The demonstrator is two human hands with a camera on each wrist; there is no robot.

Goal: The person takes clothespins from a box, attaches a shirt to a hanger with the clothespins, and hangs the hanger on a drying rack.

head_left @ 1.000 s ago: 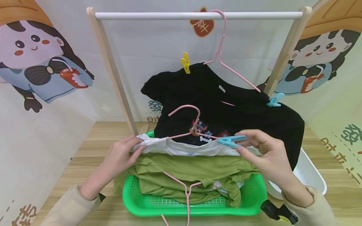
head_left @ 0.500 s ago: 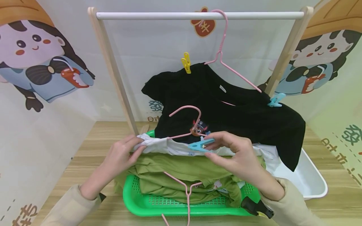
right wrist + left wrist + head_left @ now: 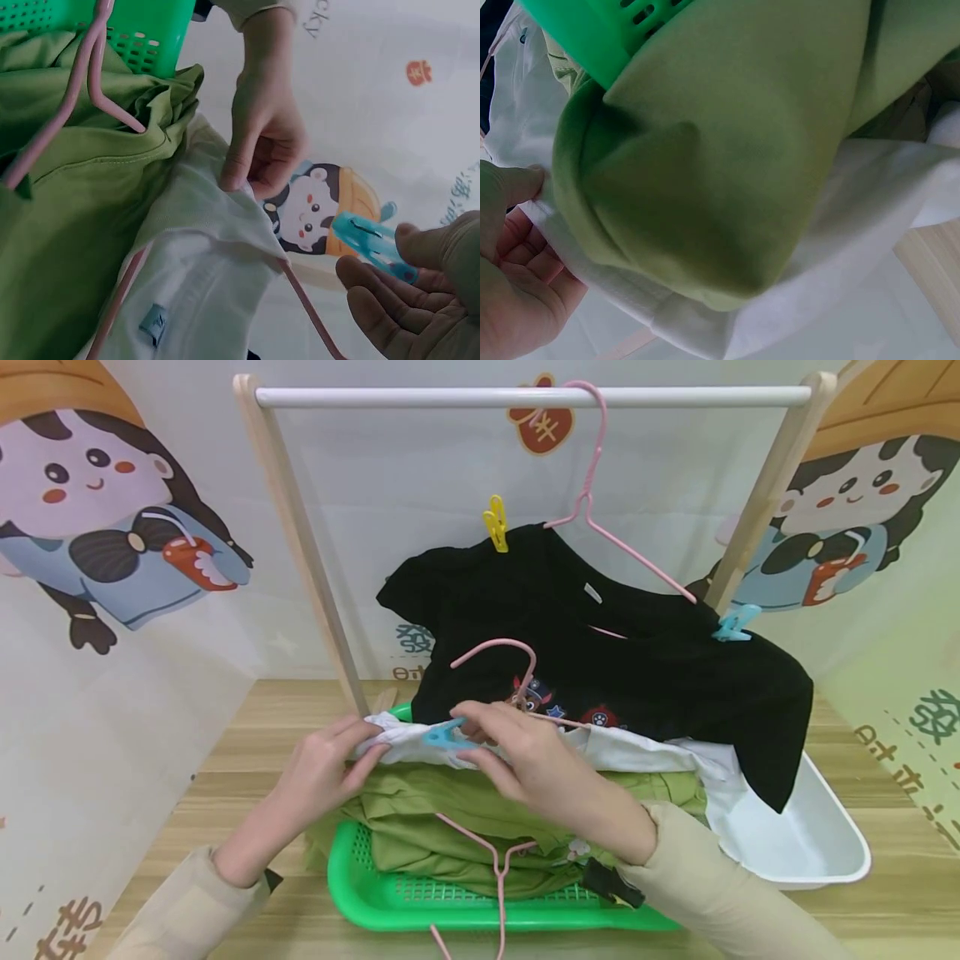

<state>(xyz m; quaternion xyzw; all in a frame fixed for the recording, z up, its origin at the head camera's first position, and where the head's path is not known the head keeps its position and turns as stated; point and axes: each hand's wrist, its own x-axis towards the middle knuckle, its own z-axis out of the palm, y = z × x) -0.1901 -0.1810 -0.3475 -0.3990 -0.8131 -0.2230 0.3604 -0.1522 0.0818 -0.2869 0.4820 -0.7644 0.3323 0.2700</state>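
My left hand (image 3: pixel 322 760) pinches the left shoulder of a white shirt (image 3: pixel 645 750), between thumb and fingers. A pink hanger (image 3: pixel 495 643) sits in the shirt's neck, its hook standing free. A light-blue clothespin (image 3: pixel 444 735) is pinched in my right hand (image 3: pixel 525 752), its tip pointing left toward the white shoulder. In the right wrist view the clothespin (image 3: pixel 371 244) is apart from the white fabric (image 3: pixel 214 206). The left wrist view has my left hand (image 3: pixel 521 262) gripping the white cloth's edge beside a green garment (image 3: pixel 705 165).
A black T-shirt (image 3: pixel 480 610) hangs behind from a rack rail (image 3: pixel 420 397), with a yellow clothespin (image 3: pixel 496 525) and another blue clothespin (image 3: pixel 737 623). Green clothes (image 3: pixel 427 843) and a second pink hanger (image 3: pixel 500 868) lie over a green basket (image 3: pixel 352 902). A white tub (image 3: pixel 817 835) stands right.
My right hand has carried the blue clothespin leftward, from the right side of the white shirt across its neckline to near my left hand. The left hand keeps its hold.
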